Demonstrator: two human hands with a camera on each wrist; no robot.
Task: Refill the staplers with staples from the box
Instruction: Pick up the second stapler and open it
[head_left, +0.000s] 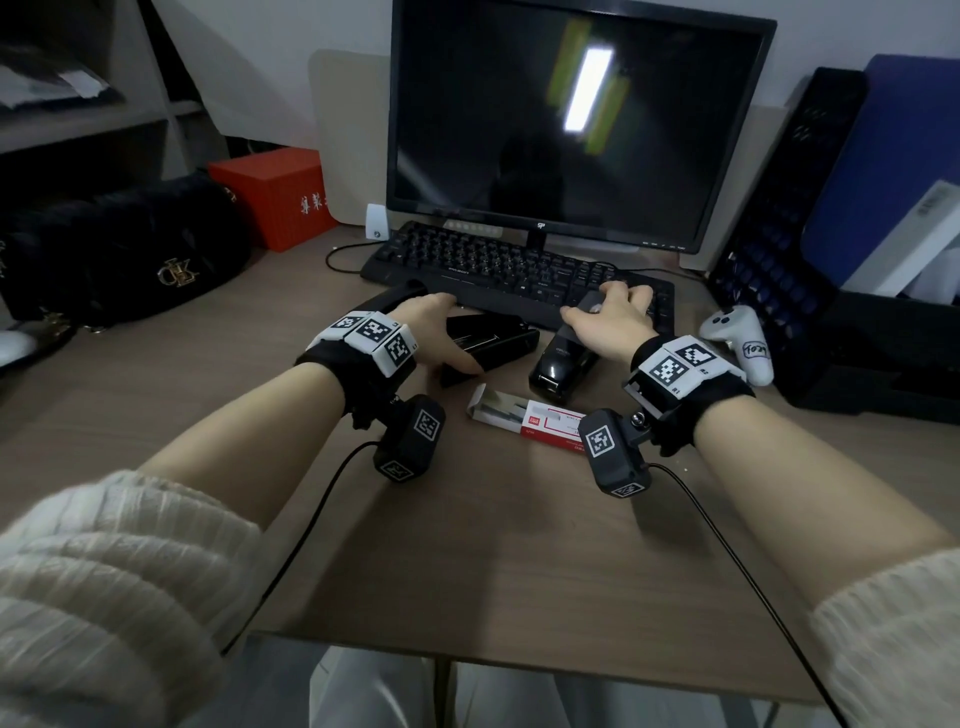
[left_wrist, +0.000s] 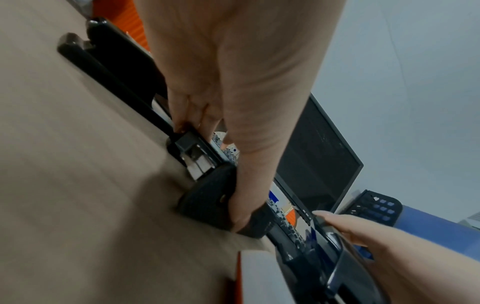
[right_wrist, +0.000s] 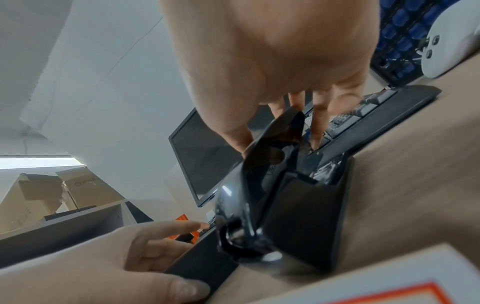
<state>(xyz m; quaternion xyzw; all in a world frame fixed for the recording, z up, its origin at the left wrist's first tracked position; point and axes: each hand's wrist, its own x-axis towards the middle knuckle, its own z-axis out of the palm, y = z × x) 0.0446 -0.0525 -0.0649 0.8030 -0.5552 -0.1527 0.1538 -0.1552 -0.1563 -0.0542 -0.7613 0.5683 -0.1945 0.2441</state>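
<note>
Two black staplers lie on the brown desk in front of the keyboard. The left stapler (head_left: 493, 343) is swung open flat, its top arm (head_left: 400, 293) reaching back to the left. My left hand (head_left: 447, 332) grips it, thumb on the textured base (left_wrist: 205, 197) and fingers at the metal magazine (left_wrist: 197, 158). My right hand (head_left: 608, 312) holds the lifted glossy cover of the right stapler (head_left: 561, 364), fingers over the tip and thumb at the side (right_wrist: 233, 131). The open white and red staple box (head_left: 530, 418) lies just near of both staplers, with staple strips showing at its left end.
A black keyboard (head_left: 519, 275) and a dark monitor (head_left: 571, 130) stand behind the staplers. A white controller (head_left: 737, 343) and a black file tray (head_left: 779, 208) are at the right. A red box (head_left: 280, 197) and a black bag (head_left: 124, 249) sit at the left.
</note>
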